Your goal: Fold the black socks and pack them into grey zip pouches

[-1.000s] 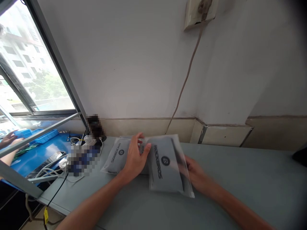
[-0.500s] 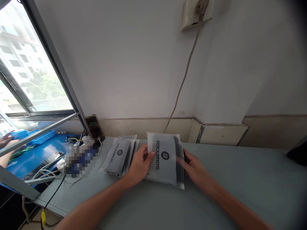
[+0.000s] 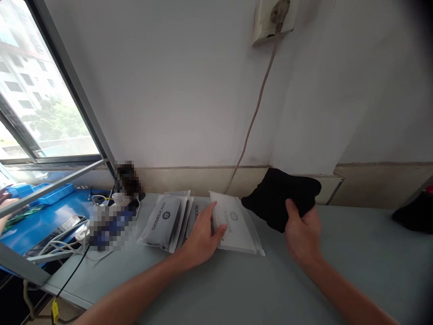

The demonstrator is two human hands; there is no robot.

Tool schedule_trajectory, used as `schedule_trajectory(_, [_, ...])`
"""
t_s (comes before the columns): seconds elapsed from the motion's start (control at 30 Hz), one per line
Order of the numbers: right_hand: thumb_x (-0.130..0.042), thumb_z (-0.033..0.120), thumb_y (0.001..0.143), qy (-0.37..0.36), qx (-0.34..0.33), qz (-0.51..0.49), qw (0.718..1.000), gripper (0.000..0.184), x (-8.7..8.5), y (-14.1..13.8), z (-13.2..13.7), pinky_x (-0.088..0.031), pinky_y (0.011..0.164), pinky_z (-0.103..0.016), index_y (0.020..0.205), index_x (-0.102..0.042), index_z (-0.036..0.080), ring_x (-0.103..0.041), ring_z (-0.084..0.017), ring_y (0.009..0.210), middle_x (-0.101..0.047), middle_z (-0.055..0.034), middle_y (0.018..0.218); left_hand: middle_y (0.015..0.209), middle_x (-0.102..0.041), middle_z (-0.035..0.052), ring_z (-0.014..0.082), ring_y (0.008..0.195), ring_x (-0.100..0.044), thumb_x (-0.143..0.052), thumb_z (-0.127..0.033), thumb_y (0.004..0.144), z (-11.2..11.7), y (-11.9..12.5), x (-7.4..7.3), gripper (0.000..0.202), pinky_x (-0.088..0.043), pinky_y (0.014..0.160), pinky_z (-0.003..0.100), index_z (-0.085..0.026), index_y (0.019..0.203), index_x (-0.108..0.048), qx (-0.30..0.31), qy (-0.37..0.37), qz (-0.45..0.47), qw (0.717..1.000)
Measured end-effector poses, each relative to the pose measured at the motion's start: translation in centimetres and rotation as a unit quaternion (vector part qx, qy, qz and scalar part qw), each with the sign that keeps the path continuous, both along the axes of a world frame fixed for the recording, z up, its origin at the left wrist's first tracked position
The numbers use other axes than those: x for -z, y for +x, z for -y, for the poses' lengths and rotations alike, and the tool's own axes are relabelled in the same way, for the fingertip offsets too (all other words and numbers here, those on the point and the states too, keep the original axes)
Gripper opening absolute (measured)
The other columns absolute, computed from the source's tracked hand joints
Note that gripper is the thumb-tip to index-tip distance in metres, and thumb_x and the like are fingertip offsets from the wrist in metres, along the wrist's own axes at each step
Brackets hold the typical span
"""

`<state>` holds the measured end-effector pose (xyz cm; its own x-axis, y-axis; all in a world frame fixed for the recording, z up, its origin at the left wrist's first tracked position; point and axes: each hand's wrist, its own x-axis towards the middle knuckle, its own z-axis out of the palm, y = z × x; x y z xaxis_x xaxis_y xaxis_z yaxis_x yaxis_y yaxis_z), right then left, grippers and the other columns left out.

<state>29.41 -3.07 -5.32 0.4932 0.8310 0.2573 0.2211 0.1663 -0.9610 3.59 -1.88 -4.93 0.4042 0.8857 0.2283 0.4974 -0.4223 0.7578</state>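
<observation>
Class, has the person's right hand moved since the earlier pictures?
Yes, rightward: the right hand, earlier roughly below the wall socket, is now right of it, gripping black fabric.

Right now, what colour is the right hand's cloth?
The cloth is black; see the head view.

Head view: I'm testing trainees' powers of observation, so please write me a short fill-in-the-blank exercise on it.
The fabric item in the right hand is coloured ____.
The left hand touches a pale pouch to the ____ of the overlapping pouches.
Those overlapping pouches bear the printed word ____.

Missing words: black; right; ROCKBROS.
</observation>
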Motion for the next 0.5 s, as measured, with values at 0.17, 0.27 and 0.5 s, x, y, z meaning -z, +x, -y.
schedule_trajectory(0.17, [-0.063, 0.057, 0.09, -0.095, -0.112, -0.114, 0.983, 0.062, 0.0, -0.8, -0.4, -0.062, 0.096, -0.049, 0.146, -0.053, 0.033, -0.069, -0.036, 0.12, -0.07, -0.0075, 0.137, 0.128, -0.067, 0.0062, 0.0347, 0.13, -0.047, -0.053, -0.043, 0.103, 0.1, 0.0, -0.4, 0.036, -0.039, 0.108, 0.057, -0.029, 0.135, -0.06, 0.069, 0.148, -0.169, 0.972])
schedule_trajectory(0.27, [-0.07, 0.048, 0.087, -0.169, -0.165, -0.117, 0.965, 0.05, -0.4, -1.3, -0.2, -0.06, 0.098, -0.049, 0.132, -0.065, 0.029, -0.073, -0.034, 0.112, -0.076, -0.0082, 0.127, 0.133, -0.066, 0.0051, 0.0336, 0.13, -0.047, -0.048, -0.04, 0.105, -0.1, -0.2, 0.0, 0.033, -0.037, 0.11, 0.057, -0.027, 0.132, -0.063, 0.071, 0.191, -0.211, 0.956])
schedule_trajectory(0.5, [-0.071, 0.042, 0.084, -0.109, -0.192, -0.162, 0.962, 0.044, -0.9, -0.8, 0.2, -0.061, 0.093, -0.044, 0.127, -0.068, 0.032, -0.073, -0.032, 0.111, -0.078, -0.0048, 0.123, 0.128, -0.065, 0.0077, 0.0316, 0.13, -0.05, -0.047, -0.032, 0.104, -0.6, -0.9, -0.1, 0.03, -0.04, 0.11, 0.054, -0.025, 0.122, -0.07, 0.05, 0.207, -0.23, 0.949])
